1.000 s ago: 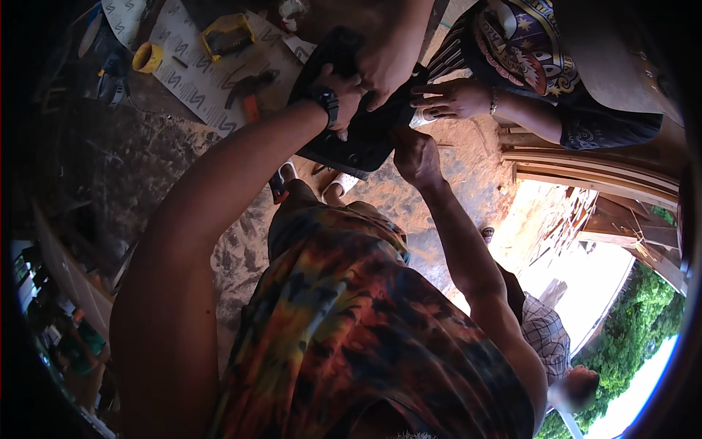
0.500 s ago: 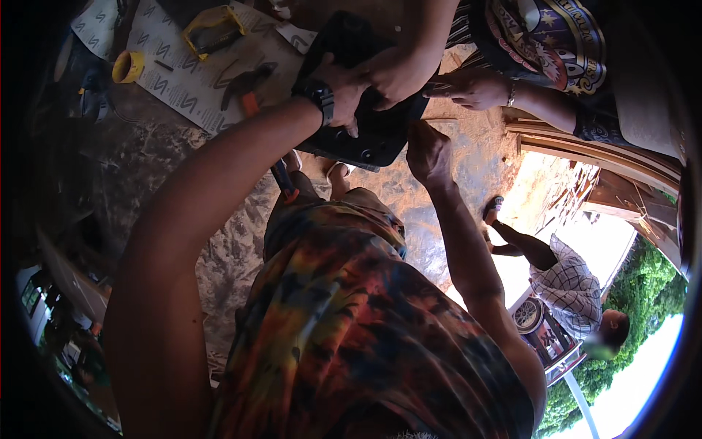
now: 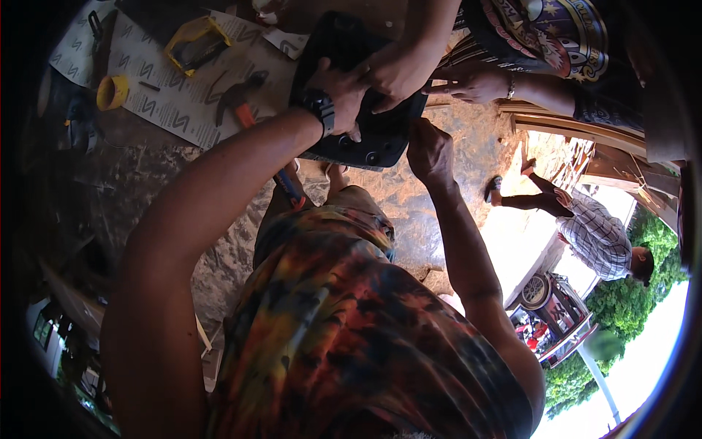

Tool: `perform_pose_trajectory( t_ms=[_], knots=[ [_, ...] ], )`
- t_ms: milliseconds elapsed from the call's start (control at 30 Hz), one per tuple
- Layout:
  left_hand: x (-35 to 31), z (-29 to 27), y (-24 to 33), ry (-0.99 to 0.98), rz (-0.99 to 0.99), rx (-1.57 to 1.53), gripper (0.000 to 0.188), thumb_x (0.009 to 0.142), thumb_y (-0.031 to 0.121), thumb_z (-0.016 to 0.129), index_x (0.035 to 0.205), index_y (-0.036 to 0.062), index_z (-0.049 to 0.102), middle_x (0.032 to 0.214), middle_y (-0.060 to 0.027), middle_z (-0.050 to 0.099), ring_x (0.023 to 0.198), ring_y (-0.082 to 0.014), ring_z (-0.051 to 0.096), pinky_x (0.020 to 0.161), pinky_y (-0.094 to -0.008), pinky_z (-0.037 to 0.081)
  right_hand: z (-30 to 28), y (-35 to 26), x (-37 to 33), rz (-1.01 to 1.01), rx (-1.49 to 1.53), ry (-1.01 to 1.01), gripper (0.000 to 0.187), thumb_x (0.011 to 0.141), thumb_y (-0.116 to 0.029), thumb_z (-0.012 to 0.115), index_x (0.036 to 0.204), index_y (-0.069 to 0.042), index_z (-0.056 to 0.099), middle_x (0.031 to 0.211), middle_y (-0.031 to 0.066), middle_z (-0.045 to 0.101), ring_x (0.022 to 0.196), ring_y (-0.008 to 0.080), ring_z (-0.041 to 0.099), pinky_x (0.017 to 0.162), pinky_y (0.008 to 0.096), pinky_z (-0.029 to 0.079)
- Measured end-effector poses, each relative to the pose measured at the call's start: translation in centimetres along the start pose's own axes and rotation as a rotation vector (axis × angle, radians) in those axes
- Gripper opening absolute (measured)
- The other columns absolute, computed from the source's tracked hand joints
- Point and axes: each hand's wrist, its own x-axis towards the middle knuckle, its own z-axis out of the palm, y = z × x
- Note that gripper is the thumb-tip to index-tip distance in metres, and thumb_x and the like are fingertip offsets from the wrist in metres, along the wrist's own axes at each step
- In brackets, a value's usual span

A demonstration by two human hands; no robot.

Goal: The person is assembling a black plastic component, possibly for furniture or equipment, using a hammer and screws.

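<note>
A black moulded panel [image 3: 391, 135] with raised edges and round studs hangs tilted in front of me. My left hand [image 3: 338, 95], wearing a dark watch, lies on its inner face with fingers spread. At the panel's right edge my right hand [image 3: 430, 152] is closed in a fist; what its fingers pinch is hidden. A co-worker's hand [image 3: 387, 77] presses on the panel, overlapping my left hand. Beside the panel's right side is the co-worker's other hand [image 3: 479, 82], with a bracelet at the wrist. Below my left forearm is a hammer [image 3: 243, 113] with an orange and blue handle.
Printed sheeting [image 3: 175, 110] covers the surface at left, bearing a yellow-framed tool [image 3: 196, 45] and a yellow ring [image 3: 112, 93]. Wooden boards [image 3: 578, 130] lie at right. Farther off, a person in a checked shirt [image 3: 596, 230] stands near a parked vehicle [image 3: 548, 314].
The view has shifted slightly, bringing more of the sheeting in at left. The person in the checked shirt has moved up and right in the picture. My hands keep their places on the panel.
</note>
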Motion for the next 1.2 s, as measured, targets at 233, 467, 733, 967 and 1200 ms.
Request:
perform_pose_trajectory(
  t_ms=[233,467,733,967,1200],
  knots=[
    [-0.5,0.1,0.1,0.080,0.008,-0.042,0.131,0.053,0.048,0.095,0.159,0.0127,0.026,0.170,-0.0028,0.014,0.110,-0.0278,0.067,0.097,-0.0506,0.038,-2.0,-0.5,0.1,0.141,0.042,0.128,0.009,0.094,-0.005,0.064,0.100,-0.002,0.071,0.078,0.0130,0.072,0.067,0.0228,0.072,0.061,0.0332,0.056],
    [-0.4,-0.3,0.5,0.095,0.008,-0.021,0.132,0.052,0.049,0.095,0.159,0.0125,0.026,0.170,-0.0023,0.014,0.107,-0.0276,0.068,0.096,-0.0485,0.038,-3.7,0.7,1.9,0.308,0.077,0.175,0.012,0.097,-0.009,0.062,0.103,-0.001,0.070,0.079,0.0126,0.074,0.071,0.0204,0.074,0.064,0.0320,0.057],
    [-0.3,-0.3,0.6,0.103,0.000,0.004,0.135,0.050,0.051,0.095,0.159,0.0122,0.026,0.170,-0.0040,0.014,0.105,-0.0267,0.069,0.093,-0.0477,0.039,-3.8,2.9,5.0,0.127,-0.020,0.159,0.012,0.097,-0.009,0.061,0.100,-0.001,0.069,0.079,0.0143,0.073,0.073,0.0234,0.075,0.065,0.0335,0.057],
    [-0.4,-0.9,0.7,0.041,-0.030,0.008,0.136,0.050,0.053,0.095,0.160,0.0139,0.025,0.170,-0.0029,0.013,0.104,-0.0247,0.070,0.099,-0.0452,0.036,-2.5,3.7,6.2,0.167,-0.065,0.078,0.011,0.096,-0.011,0.062,0.096,-0.002,0.069,0.081,0.0200,0.072,0.074,0.0355,0.073,0.063,0.0390,0.056],
    [-0.5,-0.7,0.5,0.081,-0.006,0.003,0.134,0.050,0.050,0.095,0.159,0.0117,0.027,0.170,-0.0056,0.013,0.102,-0.0289,0.070,0.096,-0.0476,0.039,-1.7,4.6,6.6,0.096,-0.047,0.068,0.009,0.095,-0.009,0.061,0.096,-0.002,0.067,0.082,0.0200,0.070,0.076,0.0391,0.070,0.063,0.0430,0.055]
  ],
)
